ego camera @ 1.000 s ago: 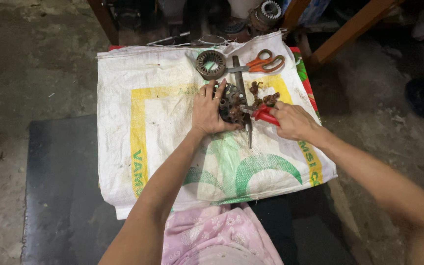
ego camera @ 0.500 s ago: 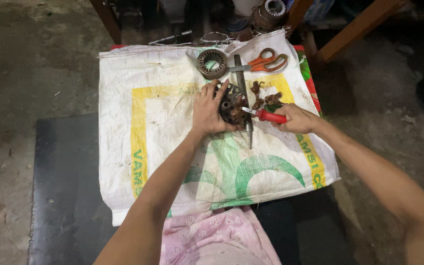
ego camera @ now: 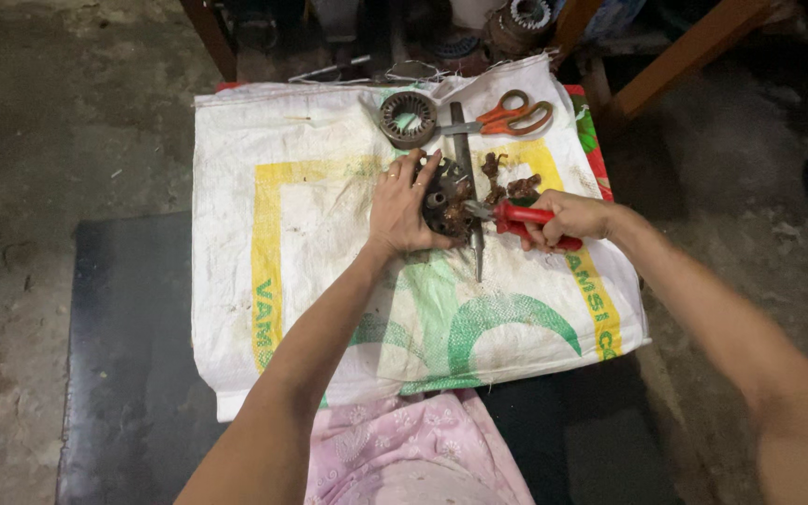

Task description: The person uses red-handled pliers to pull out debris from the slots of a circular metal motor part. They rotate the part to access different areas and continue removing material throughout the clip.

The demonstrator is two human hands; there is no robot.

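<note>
Red-handled pliers (ego camera: 527, 223) sit in the right hand (ego camera: 568, 220), fingers wrapped tight round the grips, nose driven into the dark round motor part (ego camera: 446, 198). Left hand (ego camera: 402, 208) clamps that part from its left side, fingers spread over the top edge, pinning it to the white woven sack (ego camera: 329, 234) near the sack's upper middle. Versus a second ago: right hand has slid in closer and the pliers now lie flatter, tips deeper in the windings; left hand hasn't shifted. Reads as another bite of copper being worked loose, same stripping step, not finished. Brown wire scraps (ego camera: 509, 180) lie just beyond the part. Long metal tool (ego camera: 468, 187) runs under or beside it, can't tell which. Ring-shaped stator (ego camera: 408, 118) and orange scissors (ego camera: 507, 116) lie further up the sack, untouched. Hard to read: plier tips are lost in the dark winding mass, so whether they grip wire is unclear. More motor parts at the top edge are cut off and in shadow
</note>
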